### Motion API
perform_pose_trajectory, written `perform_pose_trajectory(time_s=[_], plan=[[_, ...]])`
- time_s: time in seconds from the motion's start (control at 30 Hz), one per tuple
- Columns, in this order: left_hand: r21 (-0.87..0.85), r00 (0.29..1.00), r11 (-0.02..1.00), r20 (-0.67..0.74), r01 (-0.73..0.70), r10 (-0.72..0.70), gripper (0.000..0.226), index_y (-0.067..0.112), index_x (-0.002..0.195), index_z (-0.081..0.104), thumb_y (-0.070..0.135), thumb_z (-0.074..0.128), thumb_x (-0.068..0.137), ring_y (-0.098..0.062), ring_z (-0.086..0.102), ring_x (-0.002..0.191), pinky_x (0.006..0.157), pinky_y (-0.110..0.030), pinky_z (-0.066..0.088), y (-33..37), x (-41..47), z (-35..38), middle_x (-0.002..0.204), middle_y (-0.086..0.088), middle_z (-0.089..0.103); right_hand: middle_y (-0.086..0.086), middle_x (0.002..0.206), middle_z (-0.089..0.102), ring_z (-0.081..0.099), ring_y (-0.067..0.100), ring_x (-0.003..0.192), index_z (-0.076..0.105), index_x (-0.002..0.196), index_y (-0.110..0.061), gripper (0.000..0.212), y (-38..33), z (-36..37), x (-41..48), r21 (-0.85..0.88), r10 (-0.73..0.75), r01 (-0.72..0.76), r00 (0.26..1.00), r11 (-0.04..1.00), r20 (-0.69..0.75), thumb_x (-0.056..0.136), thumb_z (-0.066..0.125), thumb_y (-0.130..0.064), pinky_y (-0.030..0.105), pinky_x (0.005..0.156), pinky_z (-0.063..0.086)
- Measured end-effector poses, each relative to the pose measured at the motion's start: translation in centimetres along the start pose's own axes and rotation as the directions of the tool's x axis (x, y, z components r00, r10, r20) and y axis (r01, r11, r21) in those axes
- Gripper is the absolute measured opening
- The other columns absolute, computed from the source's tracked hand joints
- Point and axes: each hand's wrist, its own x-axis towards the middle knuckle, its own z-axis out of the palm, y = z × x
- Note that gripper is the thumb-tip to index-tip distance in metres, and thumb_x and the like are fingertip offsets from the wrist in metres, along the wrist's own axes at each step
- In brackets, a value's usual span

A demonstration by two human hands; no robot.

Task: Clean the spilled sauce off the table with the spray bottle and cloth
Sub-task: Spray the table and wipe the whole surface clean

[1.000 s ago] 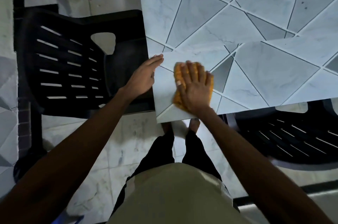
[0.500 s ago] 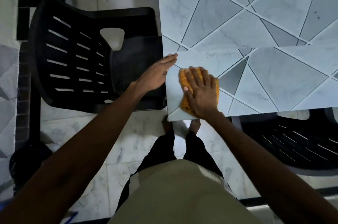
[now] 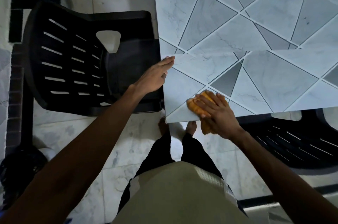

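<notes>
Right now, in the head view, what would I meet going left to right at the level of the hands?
Black slatted chair → left hand at the table edge → right hand pressing the orange cloth → second black chair.

Left grip (image 3: pixel 155 77) flat, fingers straight and together; right grip (image 3: pixel 217 112) palm-down, fingers slightly spread.

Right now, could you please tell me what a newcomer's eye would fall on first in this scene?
The bright orange cloth stands out first, pressed under the right hand at the near corner of the grey triangle-patterned table, part of it hanging over the edge. Next comes the left hand, fingers straight, at the table's left edge. A black slatted chair stands just left of the table.
</notes>
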Motion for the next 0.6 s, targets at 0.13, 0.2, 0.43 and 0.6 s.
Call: perform_pose_trajectory(time_s=[0.13,0.2,0.43,0.6], plan=[[-0.017,0.999,0.999,-0.027,0.03,-0.03,0.054,0.008,0.15,0.035,-0.003,0.044,0.099,-0.003,0.014,0.148,0.114,-0.007,0.006,0.4,0.0,0.7,0.161,0.007,0.025,-0.006,0.164,0.028,0.014,0.029,0.154,0.034,0.155,-0.03,0.055,-4.0,0.4,4.0,0.096,0.212,-0.202,0.972,0.975,-0.104,0.102,0.03,-0.044,0.057,0.121,0.014],[-0.05,0.997,0.997,-0.047,0.058,-0.06,0.052,0.008,0.149,0.038,-0.001,0.046,0.098,-0.005,0.016,0.148,0.118,-0.013,0.01,0.7,0.1,1.1,0.16,0.007,0.027,-0.002,0.163,0.031,0.018,0.034,0.153,0.037,0.154,-0.028,0.057,-6.9,1.3,5.4,0.094,0.147,-0.138,0.983,0.986,-0.108,0.098,0.037,-0.04,0.059,0.121,0.014],[-0.041,0.951,0.981,-0.24,0.189,-0.194,0.047,0.001,0.14,0.05,0.008,0.056,0.094,-0.02,0.031,0.146,0.121,-0.028,0.018,3.1,1.4,3.0,0.153,-0.007,0.041,-0.01,0.163,0.031,0.019,0.024,0.154,0.042,0.151,-0.031,0.063,-0.4,1.4,-1.1,0.073,-0.122,0.128,0.99,0.989,-0.074,0.09,0.057,-0.031,0.052,0.122,0.015],[0.174,0.967,0.964,-0.193,0.203,-0.169,0.075,0.02,0.153,0.031,0.039,0.064,0.089,-0.023,0.005,0.152,0.122,-0.045,0.0,6.3,0.5,7.1,0.164,-0.001,0.014,-0.01,0.164,0.027,0.013,0.02,0.155,0.033,0.154,-0.039,0.052,13.3,-1.9,-9.8,0.194,0.253,-0.239,0.966,0.951,-0.047,0.102,0.035,-0.041,0.057,0.119,0.019]])
